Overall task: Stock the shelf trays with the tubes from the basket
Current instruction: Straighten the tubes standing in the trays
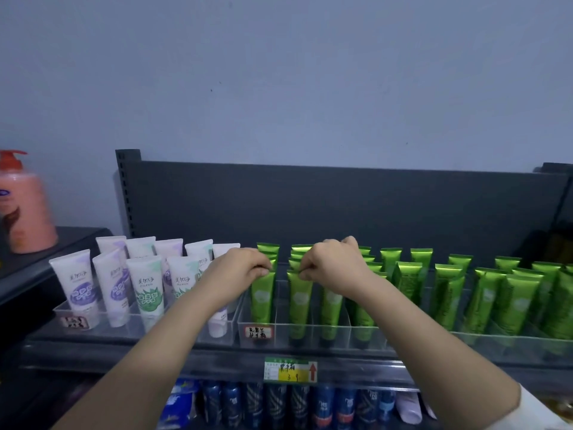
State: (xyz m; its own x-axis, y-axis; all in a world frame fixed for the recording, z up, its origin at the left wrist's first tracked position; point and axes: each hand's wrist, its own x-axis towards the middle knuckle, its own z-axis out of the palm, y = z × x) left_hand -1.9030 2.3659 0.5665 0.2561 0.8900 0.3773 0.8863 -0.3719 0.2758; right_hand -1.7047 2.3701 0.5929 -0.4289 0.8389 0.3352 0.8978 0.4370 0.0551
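Rows of green tubes stand upright, caps down, in a clear divided tray on the top shelf. My left hand pinches the top edge of the front green tube in the leftmost lane. My right hand pinches the top of the front green tube in the lane beside it. More green tubes fill the lanes to the right. The basket is out of view.
A second clear tray to the left holds white tubes with purple and green prints. A pink pump bottle stands on a dark ledge at far left. A price tag hangs on the shelf edge above blue cans.
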